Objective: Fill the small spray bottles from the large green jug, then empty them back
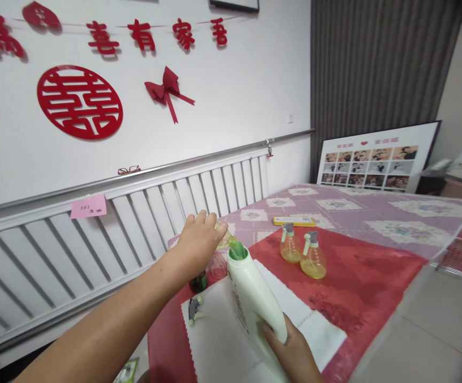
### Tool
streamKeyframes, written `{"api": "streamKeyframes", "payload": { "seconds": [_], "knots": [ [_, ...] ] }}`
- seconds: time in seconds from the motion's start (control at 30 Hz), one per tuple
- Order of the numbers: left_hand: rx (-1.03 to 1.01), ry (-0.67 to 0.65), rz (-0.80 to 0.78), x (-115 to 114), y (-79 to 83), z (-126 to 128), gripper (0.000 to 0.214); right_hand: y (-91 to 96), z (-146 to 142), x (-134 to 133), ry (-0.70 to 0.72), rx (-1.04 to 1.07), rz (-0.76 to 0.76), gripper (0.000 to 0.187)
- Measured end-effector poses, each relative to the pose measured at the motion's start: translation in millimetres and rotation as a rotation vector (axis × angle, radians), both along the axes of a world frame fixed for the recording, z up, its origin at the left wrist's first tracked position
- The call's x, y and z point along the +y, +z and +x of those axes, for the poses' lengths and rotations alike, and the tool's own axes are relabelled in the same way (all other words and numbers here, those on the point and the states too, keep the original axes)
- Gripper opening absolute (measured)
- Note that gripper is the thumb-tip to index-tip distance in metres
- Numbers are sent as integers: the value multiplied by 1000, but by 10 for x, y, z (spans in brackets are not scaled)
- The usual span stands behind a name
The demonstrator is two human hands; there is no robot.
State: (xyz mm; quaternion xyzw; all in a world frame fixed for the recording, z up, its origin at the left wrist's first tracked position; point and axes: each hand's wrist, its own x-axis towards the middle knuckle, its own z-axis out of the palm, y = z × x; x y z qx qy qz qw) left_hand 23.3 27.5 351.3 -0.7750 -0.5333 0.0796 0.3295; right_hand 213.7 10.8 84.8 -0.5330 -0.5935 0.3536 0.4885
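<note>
My left hand [203, 236] is closed around a clear bottle [224, 237] with yellowish liquid, mostly hidden by my fingers. The bottle tilts so that its neck meets the green spout in the open mouth of a pale green detergent jug [250, 298]. My right hand [295, 351] grips this jug by its lower side and holds it slanted above a white cloth [306, 314]. On the cloth's left part lies a loose grey and light green spray head [194, 310]. Two spray bottles [290, 246] with yellow liquid stand upright to the right.
A dark green bottle [199, 282] and a clear container [216, 267] stand behind my left forearm. A yellow flat box [294, 221] lies farther back on the patterned tablecloth [335, 205], beyond the red cloth [359, 266]. A white radiator [147, 223] runs along the left.
</note>
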Motion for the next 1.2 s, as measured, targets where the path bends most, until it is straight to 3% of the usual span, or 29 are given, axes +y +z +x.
{"api": "streamKeyframes", "payload": {
  "seconds": [0.37,0.73,1.2],
  "knots": [
    [22,-5,-26,-19,93,63,60,-32,6,25,22,-28,7,39],
    [97,-37,-18,36,129,165,42,-33,-3,32,11,3,5,35],
    [239,-47,-5,-45,153,405,64,-47,-4,33,24,-11,6,35]
  ]
}}
